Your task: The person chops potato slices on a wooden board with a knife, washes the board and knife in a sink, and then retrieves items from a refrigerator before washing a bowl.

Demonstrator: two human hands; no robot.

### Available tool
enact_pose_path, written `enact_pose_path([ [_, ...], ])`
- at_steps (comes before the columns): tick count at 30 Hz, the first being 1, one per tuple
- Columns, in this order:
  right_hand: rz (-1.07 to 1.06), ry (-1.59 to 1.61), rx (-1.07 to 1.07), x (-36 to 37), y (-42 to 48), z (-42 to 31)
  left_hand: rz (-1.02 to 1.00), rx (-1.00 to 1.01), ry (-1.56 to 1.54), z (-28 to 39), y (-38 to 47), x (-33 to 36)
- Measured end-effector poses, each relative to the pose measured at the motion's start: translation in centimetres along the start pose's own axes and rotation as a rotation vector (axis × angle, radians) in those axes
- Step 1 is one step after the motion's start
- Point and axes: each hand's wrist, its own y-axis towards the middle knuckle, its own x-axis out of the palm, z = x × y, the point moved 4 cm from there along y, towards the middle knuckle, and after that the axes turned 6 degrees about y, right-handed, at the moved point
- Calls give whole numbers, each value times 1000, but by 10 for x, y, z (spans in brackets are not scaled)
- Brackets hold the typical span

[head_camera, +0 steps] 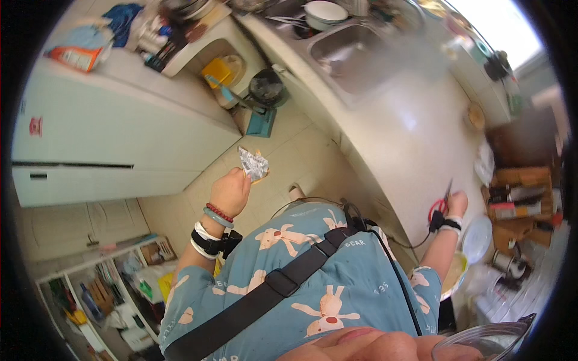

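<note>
In my left hand is a torn, crumpled foil packet, silver with yellow edges, held by its lower end above the floor. Over the countertop at the right, my right hand is closed at the middle of a pair of scissors. Their red handles stick out to the left of the fingers and the blades point away from me. Whether the scissors also rest on the countertop cannot be told. A pale round lid and a bowl lie close by my right forearm.
A steel sink with a stacked white bowl stands farther along the counter. On the floor are a black-lined bin and a blue dustpan. A pale refrigerator stands left; a wooden box sits right. A cable hangs near my right wrist.
</note>
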Motion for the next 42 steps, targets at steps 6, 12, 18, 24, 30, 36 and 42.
enact_pose_path([
  [6,-69,-104,37,-5,26,105,-87,-127,-13,4,-13,25],
  [12,-134,-347,180,-25,50,170,-60,-201,-143,-15,-22,38],
  [18,593,-256,129,-120,38,112,-102,-239,-105,-13,-24,49],
  [24,432,636,-230,-87,25,-33,-34,-228,-108,-16,-38,37],
  [30,-187,673,-561,13,-18,-234,141,-349,-451,-34,-52,46],
  [36,-245,545,-660,112,10,-386,137,-674,-645,-49,-75,55],
  [42,-428,388,-699,194,96,-434,273,-849,-805,-48,-103,58],
])
